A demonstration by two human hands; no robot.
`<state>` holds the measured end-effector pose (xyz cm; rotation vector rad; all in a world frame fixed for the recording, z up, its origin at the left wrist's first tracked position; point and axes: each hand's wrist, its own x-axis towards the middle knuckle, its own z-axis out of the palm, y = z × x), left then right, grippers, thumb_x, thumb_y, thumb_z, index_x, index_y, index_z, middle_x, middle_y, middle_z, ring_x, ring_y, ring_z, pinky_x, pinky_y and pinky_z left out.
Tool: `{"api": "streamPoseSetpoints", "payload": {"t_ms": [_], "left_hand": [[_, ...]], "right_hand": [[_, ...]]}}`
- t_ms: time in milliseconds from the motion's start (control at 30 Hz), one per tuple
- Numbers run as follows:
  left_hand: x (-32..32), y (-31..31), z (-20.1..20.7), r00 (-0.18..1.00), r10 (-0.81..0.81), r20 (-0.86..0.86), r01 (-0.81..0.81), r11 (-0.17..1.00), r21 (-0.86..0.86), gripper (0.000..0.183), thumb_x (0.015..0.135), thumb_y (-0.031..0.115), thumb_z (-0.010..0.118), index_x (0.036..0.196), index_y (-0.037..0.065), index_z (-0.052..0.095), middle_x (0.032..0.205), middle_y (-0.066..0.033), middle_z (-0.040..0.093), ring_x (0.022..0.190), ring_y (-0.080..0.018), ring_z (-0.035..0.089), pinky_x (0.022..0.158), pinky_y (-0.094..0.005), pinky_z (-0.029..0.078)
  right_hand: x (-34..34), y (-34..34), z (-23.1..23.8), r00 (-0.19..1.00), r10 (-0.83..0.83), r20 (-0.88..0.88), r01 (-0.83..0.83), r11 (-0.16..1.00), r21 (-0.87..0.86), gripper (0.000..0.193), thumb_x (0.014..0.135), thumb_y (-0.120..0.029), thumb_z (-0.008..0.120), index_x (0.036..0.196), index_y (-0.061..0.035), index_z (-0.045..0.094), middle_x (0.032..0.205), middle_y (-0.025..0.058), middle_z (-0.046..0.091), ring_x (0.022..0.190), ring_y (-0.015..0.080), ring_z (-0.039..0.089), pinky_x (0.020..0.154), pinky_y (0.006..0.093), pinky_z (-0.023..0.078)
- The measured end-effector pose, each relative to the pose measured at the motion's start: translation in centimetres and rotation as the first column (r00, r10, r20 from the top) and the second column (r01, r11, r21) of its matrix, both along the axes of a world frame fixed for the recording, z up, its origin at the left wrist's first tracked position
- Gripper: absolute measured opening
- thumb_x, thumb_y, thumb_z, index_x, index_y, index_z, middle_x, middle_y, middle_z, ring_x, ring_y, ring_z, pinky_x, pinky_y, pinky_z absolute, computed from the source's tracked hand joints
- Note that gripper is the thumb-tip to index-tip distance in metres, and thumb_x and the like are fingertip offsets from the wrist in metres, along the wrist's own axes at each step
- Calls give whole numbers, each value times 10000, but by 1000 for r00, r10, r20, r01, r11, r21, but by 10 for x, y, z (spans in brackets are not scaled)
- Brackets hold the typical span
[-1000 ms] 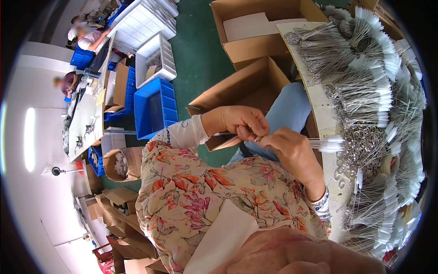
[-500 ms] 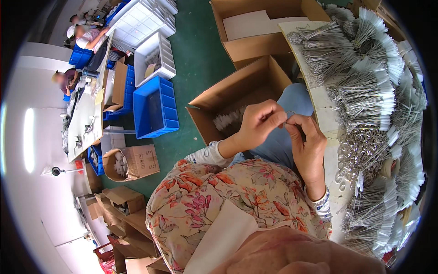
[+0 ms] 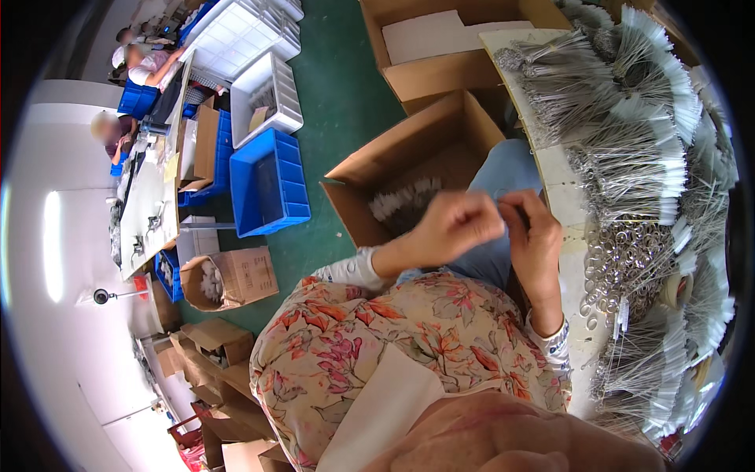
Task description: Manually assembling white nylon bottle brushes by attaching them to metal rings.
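My right hand (image 3: 536, 244) pinches a small metal ring (image 3: 502, 192) between thumb and forefinger, above my knee; only part of the ring shows. Close beside it, my left hand (image 3: 456, 228) is closed with curled fingers and smeared by motion; what it holds, if anything, is hidden. On the table to my right lies a heap of loose metal rings (image 3: 621, 263). Around that heap are bundles of thin wire-stemmed brushes with white bristle ends (image 3: 633, 161).
Below my hands an open cardboard box (image 3: 425, 145) has white-tipped brushes inside. Another carton (image 3: 440, 79) stands beyond it. A blue crate (image 3: 271, 185) and a white crate (image 3: 287, 102) sit on the left. Other people (image 3: 149, 67) sit at a far-left table (image 3: 157, 208).
My left hand has rolled over and blurred, shifting slightly down from the ring. The right hand stays nearly in place with its pinch on the ring.
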<state>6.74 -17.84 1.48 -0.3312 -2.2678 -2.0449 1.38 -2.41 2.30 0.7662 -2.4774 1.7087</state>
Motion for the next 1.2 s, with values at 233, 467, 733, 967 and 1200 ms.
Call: {"api": "streamPoseSetpoints", "payload": {"t_ms": [233,467,733,967,1200], "left_hand": [[-29,-26,-13,990,-140,-1,137,973,-188,138,904,87,517,1002,22,589,752,16,567,630,-29,474,538,-184,392],[-24,-29,5,999,-19,28,27,949,-314,118,887,68,537,945,-1,613,746,-32,611,629,-79,569,550,-206,441],[-32,-10,-2,941,-22,338,-168,836,522,151,917,140,517,878,1,564,858,-31,565,504,14,298,415,-150,222],[-32,-5,6,933,-25,360,-214,763,610,125,909,129,522,845,30,564,961,-47,572,509,21,329,410,-141,240],[-36,-9,0,980,59,189,-149,849,506,162,925,158,501,889,14,565,901,-42,597,507,14,351,418,-142,256]], "right_hand": [[9,5,3,934,307,184,-304,952,-47,94,801,34,592,881,-6,564,756,113,585,653,249,599,608,292,467],[2,0,-9,988,150,31,-145,982,-122,218,779,-31,660,948,-19,523,791,127,621,717,252,649,607,298,500],[-2,-10,-20,995,62,80,-38,962,-271,193,719,-38,724,842,-15,578,788,73,634,720,199,657,636,265,516],[-8,-18,-19,979,-32,-199,-7,981,-193,217,670,-57,758,834,-39,616,779,58,622,658,177,593,586,269,480],[-13,-17,-7,988,-94,-123,66,974,-217,140,693,-80,744,814,-54,680,696,40,608,627,124,550,547,237,441]]}}
